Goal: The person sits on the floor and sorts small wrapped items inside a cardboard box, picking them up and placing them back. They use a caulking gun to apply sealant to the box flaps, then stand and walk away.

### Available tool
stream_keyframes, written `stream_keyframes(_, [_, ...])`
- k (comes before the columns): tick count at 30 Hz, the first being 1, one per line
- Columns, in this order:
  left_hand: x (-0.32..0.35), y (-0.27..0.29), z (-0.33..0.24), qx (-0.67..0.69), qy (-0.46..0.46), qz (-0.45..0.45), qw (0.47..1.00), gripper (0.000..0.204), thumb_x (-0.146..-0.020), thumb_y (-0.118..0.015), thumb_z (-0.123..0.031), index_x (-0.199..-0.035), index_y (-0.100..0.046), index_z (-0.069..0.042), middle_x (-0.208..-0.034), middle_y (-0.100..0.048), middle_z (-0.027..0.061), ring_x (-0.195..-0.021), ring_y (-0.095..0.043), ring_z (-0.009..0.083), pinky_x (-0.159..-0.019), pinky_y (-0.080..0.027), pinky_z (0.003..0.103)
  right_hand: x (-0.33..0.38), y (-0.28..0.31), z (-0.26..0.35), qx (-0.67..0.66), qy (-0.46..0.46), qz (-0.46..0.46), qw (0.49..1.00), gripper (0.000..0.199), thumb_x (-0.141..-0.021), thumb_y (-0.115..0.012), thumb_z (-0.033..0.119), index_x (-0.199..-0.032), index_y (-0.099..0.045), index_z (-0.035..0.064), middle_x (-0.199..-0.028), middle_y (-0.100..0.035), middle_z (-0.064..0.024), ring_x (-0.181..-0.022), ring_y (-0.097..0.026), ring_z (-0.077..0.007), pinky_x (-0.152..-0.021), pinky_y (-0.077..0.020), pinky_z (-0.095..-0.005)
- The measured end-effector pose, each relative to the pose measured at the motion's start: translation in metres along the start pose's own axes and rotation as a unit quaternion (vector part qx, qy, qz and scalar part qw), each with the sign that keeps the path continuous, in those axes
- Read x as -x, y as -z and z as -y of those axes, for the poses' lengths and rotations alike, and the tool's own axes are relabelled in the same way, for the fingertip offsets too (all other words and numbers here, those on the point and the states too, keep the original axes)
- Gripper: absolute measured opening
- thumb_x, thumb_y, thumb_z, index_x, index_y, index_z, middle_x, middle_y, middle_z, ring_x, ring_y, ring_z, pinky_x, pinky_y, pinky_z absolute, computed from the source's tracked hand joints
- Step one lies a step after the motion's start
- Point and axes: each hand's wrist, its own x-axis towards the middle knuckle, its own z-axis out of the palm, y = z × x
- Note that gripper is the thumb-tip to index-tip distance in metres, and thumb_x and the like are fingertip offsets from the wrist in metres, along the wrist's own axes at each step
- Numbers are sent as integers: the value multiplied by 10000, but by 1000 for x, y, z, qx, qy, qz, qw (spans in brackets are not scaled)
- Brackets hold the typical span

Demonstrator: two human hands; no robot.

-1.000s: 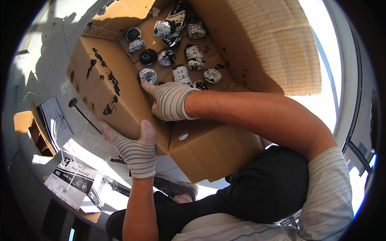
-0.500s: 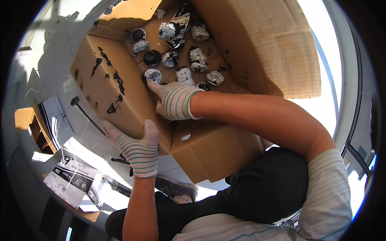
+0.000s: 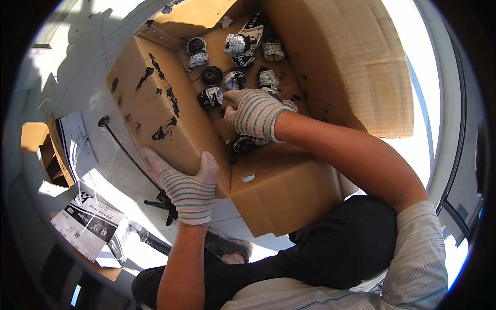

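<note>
Right hand [image 3: 253, 111] down inside the cardboard box [image 3: 289, 191], thumb and fingers bent just beside a black-and-white wrapped bundle [image 3: 211, 96]; can't make out whether they grip anything. That bundle lies near the box's left wall, probably light, crinkly, tacky where blackened: best pinched round its pale middle. Left hand [image 3: 188, 188], fingers spread, rests against the box's outside.

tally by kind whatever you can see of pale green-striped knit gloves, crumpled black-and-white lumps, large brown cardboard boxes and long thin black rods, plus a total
Pale green-striped knit gloves: 2 (left hand, right hand)
Crumpled black-and-white lumps: at least 8, some partly hidden
Large brown cardboard box: 1
Long thin black rod: 1
Total: at least 12
</note>
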Motion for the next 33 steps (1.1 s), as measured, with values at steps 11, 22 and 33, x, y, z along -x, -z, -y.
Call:
stream_keyframes(11, [-2,2,-9,8,15,0,1000,1137,-758,-795,-249,-1604,-113,86,-1518,-292,308,-1404,-345,410,-1205,-291,517,-6,10,2,33,6,-24,999,426,-954,-553,229,-1291,-665,-5,-913,-762,-175,-774,-748,-257,-793,-590,-360])
stream_keyframes(22, [-1,1,-10,-24,-4,-33,999,1124,-722,-818,-248,-1571,-179,118,-1547,-313,353,-1440,-328,479,-1222,-271,539,-26,48,31,141,79,-89,983,388,-972,-541,249,-1280,-695,70,-857,-742,-197,-801,-741,-343,-770,-586,-431])
stream_keyframes(33, [-3,1,-9,-21,5,-2,1000,1253,-672,-834,-308,-1561,-79,149,-1457,-289,416,-1323,-381,521,-1138,-357,580,-71,54,60,388,94,25,916,470,-949,-526,174,-1408,-623,195,-1080,-756,-175,-991,-729,-370,-870,-581,-465])
